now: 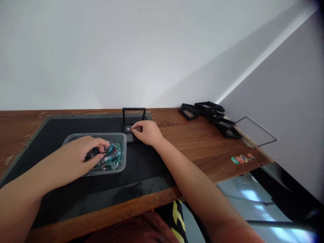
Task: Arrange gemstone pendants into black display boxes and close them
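A clear plastic tub (pixel 124 158) full of teal, green and dark glassy pieces (pixel 112 157) rests on the black mat (pixel 144 165). Over the tub is my left hand (pixel 88 152), its thumb and index finger apart at the pieces, with nothing visible between them. Behind the tub an open black case (pixel 134 109) stands with its lid raised. My right hand (pixel 146 131) reaches into its lower half, the thumb and fingertips pinched together near a small shiny piece (pixel 128 129). What the pinch holds is too small to make out.
Several black frames (pixel 209 106) are piled at the back right against the wall. A thin wire-like rectangle (pixel 262 131) leans beside them. Round coloured stickers (pixel 235 160) lie near the right edge of the wooden table (pixel 182 135).
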Available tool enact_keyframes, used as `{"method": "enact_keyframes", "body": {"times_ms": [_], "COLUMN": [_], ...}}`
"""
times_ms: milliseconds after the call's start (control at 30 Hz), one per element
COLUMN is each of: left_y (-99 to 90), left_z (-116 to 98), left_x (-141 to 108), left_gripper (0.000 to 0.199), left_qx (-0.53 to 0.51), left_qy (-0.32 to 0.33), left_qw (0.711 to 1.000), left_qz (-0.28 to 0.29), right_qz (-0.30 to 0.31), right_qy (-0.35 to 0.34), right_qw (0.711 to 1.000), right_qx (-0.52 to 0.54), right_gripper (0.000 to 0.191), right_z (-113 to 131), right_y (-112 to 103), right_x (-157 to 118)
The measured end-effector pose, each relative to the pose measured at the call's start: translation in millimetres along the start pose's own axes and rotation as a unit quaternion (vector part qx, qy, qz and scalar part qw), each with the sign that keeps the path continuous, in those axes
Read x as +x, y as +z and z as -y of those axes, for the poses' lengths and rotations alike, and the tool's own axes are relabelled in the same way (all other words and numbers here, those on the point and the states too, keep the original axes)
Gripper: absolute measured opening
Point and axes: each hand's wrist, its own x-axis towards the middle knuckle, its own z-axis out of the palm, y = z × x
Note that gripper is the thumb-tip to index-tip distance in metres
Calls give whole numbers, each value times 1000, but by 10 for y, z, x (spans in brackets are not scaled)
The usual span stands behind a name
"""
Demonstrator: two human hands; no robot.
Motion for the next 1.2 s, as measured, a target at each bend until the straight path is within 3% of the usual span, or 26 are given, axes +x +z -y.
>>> {"method": "enact_keyframes", "body": {"times_ms": [333,533,667,800,900,1067,1200], "left_y": [-124,-243,-242,-212,-190,-141,-122], "left_z": [87,-12,-51,9,82,145,98], "left_x": [-6,-18,-12,-8,-26,-54,-47], "left_gripper": [32,40,38,31,29,27,29], "left_qx": [16,6,6,7,15,30,34], "left_qy": [-32,-82,-37,25,15,-29,0], "left_qw": [998,997,998,998,999,998,999], "left_qz": [44,-7,-52,-55,-33,51,39], "right_qz": [32,17,11,8,12,27,36], "right_qy": [-28,-28,-23,-37,-44,-50,-49], "right_qw": [999,999,999,998,997,997,997], "right_qx": [9,28,39,52,57,60,55], "right_gripper": [21,28,27,26,25,23,24], "right_z": [30,2,31,42,33,25,34], "right_y": [68,22,-2,-17,-18,-14,-17], "right_x": [-34,-65,-90,-113,-121,-127,-138]}}
